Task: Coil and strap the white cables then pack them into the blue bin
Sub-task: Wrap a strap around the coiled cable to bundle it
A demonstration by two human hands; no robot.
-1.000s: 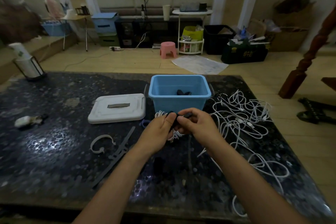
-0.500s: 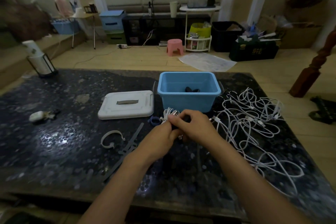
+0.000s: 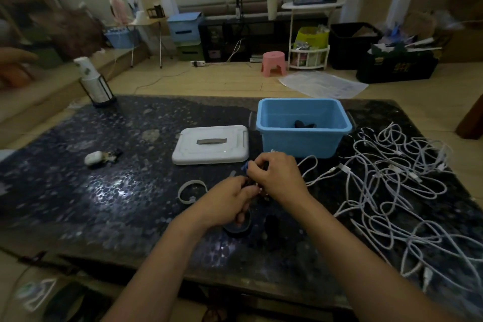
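Both hands, left hand [image 3: 230,204] and right hand [image 3: 274,178], pinch a small cable bundle with its strap before the blue bin [image 3: 303,144]. Strapping seems in progress; next, fasten it and drop it inside. Loose white cables [image 3: 392,191] lie right.

On the table [image 3: 78,204], the bin [image 3: 303,138] stands toward the far side, with its lid [image 3: 211,145] lying just left of it. A heap of loose cables [image 3: 392,185] spreads right of the bin and nearer. Both hands meet near the bin's front: left hand [image 3: 224,204], right hand [image 3: 277,178].
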